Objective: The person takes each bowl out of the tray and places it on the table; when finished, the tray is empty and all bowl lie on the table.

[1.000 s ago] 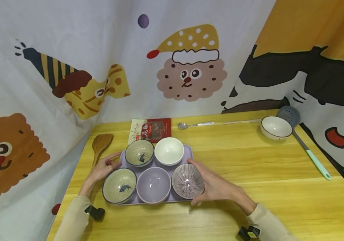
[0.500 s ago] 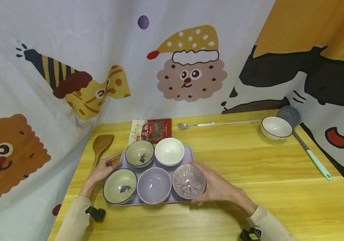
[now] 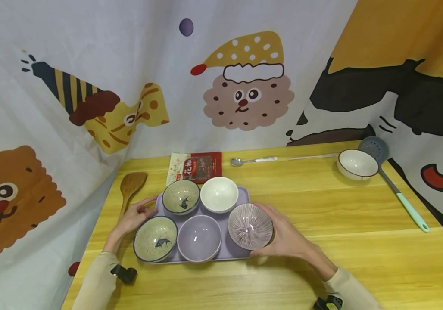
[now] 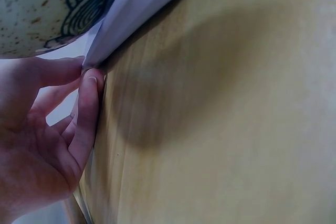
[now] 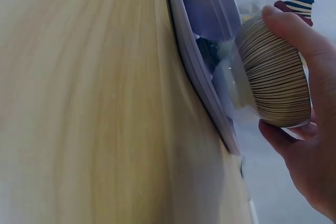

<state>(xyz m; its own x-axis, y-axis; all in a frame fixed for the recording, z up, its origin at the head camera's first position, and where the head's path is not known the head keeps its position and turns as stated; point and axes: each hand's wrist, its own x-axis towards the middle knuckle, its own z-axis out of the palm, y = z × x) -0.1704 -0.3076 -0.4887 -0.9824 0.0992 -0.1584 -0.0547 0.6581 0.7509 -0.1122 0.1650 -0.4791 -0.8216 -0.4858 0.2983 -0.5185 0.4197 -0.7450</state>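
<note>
Showing fine radial stripes: lilac bowl (image 3: 250,226)

- A staged tabletop set is showing here rather than a real kitchen: cartoon-printed cloth (image 3: 89,64) is hanging all round a yellow wooden table (image 3: 322,241).
- Kitchenware is lying about: a tray (image 3: 229,252) of bowls, a wooden spatula (image 3: 130,187), a slotted ladle (image 3: 394,183).

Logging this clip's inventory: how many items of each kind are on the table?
Bowls: 6, five on the tray, the striped bowl in the right hand
Trays: 1
Spoons: 3, wooden, metal, slotted
Packets: 1
Total: 11
</note>
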